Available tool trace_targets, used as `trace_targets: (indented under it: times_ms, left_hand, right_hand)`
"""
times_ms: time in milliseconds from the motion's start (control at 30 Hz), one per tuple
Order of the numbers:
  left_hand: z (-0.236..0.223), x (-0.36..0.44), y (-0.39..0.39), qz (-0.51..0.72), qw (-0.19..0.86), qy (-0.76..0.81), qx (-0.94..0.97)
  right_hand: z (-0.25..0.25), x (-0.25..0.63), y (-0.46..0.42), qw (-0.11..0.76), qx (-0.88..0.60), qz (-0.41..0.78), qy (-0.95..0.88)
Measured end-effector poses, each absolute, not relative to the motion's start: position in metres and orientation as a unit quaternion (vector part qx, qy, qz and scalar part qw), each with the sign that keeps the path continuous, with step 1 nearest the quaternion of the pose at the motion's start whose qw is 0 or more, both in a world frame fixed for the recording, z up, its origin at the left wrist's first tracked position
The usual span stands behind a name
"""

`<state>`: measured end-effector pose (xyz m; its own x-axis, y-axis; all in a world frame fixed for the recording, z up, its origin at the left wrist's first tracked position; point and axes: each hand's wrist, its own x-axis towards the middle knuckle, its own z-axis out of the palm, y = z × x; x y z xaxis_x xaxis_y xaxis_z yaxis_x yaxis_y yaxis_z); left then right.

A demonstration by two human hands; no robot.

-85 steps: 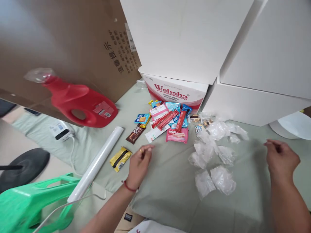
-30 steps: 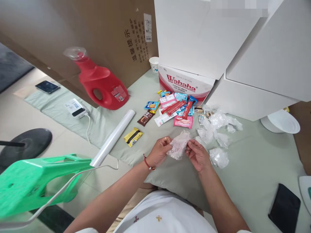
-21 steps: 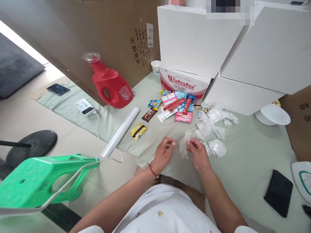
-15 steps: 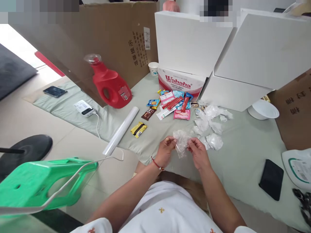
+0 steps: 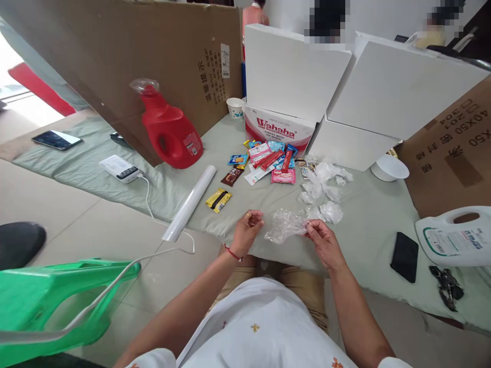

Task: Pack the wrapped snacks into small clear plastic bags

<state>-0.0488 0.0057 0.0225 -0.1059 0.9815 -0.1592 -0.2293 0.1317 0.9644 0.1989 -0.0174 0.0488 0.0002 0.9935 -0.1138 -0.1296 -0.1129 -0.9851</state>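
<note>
A crumpled piece of clear plastic film (image 5: pixel 284 226) hangs above the near part of the table, pinched at its right end by my right hand (image 5: pixel 323 240). My left hand (image 5: pixel 247 232) is just left of the film and apart from it, with loosely curled fingers and a small gap between thumb and forefinger. Beyond my hands is a pile of wrapped snacks, including a pink packet (image 5: pixel 283 176). Nearer the left lie a brown packet (image 5: pixel 232 176) and a yellow packet (image 5: pixel 219 200). Several crumpled plastic bundles (image 5: pixel 321 181) rest right of the pile.
A film roll (image 5: pixel 190 203) and red jug (image 5: pixel 172 133) are at left. White boxes stand behind, with a Wahaha carton (image 5: pixel 276 128). On the right are a white bowl (image 5: pixel 390 168), black phone (image 5: pixel 405 257), white jug (image 5: pixel 456 237) and keys (image 5: pixel 447 287). A green stool (image 5: pixel 65 301) stands lower left.
My left hand has let go of the film and moved left. My right hand still pinches the film, which now stretches out wider to the left. The camera view has shifted.
</note>
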Motion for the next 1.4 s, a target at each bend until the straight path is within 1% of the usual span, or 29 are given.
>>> trace_targets:
  times_ms: [33, 100, 200, 267, 333, 400, 467, 533, 600, 667, 800, 900, 967, 1100, 1200, 1300, 1400]
  left_hand:
    - [0.024, -0.049, 0.002, 0.549, 0.550, 0.504, 0.379]
    - [0.029, -0.043, -0.006, 0.516, 0.585, 0.488, 0.392]
    - [0.038, -0.028, -0.012, 0.425, 0.660, 0.477, 0.395]
    - [0.041, -0.018, -0.010, 0.399, 0.677, 0.474, 0.398]
    - [0.040, -0.013, -0.007, 0.407, 0.677, 0.453, 0.414]
    - [0.036, -0.013, -0.003, 0.439, 0.661, 0.443, 0.417]
    - [0.030, -0.017, 0.001, 0.471, 0.630, 0.469, 0.401]
    - [0.026, -0.023, 0.003, 0.494, 0.598, 0.502, 0.383]
    - [0.027, -0.026, 0.005, 0.503, 0.592, 0.506, 0.376]
    - [0.031, -0.025, 0.005, 0.493, 0.606, 0.492, 0.384]
    - [0.041, -0.006, 0.002, 0.416, 0.656, 0.488, 0.397]
    - [0.041, 0.008, -0.002, 0.380, 0.691, 0.447, 0.421]
    - [0.038, 0.013, -0.002, 0.391, 0.684, 0.430, 0.442]
    - [0.029, 0.008, 0.001, 0.443, 0.621, 0.477, 0.437]
    - [0.026, 0.001, 0.003, 0.462, 0.613, 0.470, 0.435]
    - [0.028, 0.000, -0.001, 0.490, 0.609, 0.444, 0.439]
    - [0.034, 0.003, -0.009, 0.508, 0.597, 0.429, 0.448]
  right_hand:
    - [0.050, 0.196, -0.018, 0.505, -0.492, 0.540, -0.460]
    - [0.052, 0.188, -0.020, 0.503, -0.481, 0.521, -0.494]
    - [0.054, 0.173, -0.024, 0.486, -0.458, 0.538, -0.515]
    - [0.053, 0.166, -0.025, 0.481, -0.451, 0.549, -0.514]
    - [0.051, 0.164, -0.025, 0.506, -0.455, 0.543, -0.491]
    - [0.048, 0.171, -0.021, 0.558, -0.465, 0.529, -0.439]
    - [0.045, 0.182, -0.016, 0.606, -0.474, 0.519, -0.373]
    - [0.041, 0.196, -0.011, 0.632, -0.478, 0.519, -0.321]
    - [0.038, 0.205, -0.009, 0.641, -0.473, 0.529, -0.293]
    - [0.035, 0.208, -0.008, 0.636, -0.464, 0.550, -0.280]
    - [0.031, 0.195, -0.011, 0.605, -0.446, 0.602, -0.271]
    - [0.030, 0.187, -0.012, 0.592, -0.430, 0.620, -0.282]
    - [0.029, 0.189, -0.013, 0.595, -0.439, 0.612, -0.280]
    - [0.021, 0.207, -0.017, 0.628, -0.465, 0.575, -0.242]
    - [0.015, 0.217, -0.023, 0.635, -0.450, 0.588, -0.220]
    - [0.019, 0.213, -0.027, 0.614, -0.432, 0.633, -0.192]
    - [0.031, 0.198, -0.028, 0.565, -0.448, 0.664, -0.198]
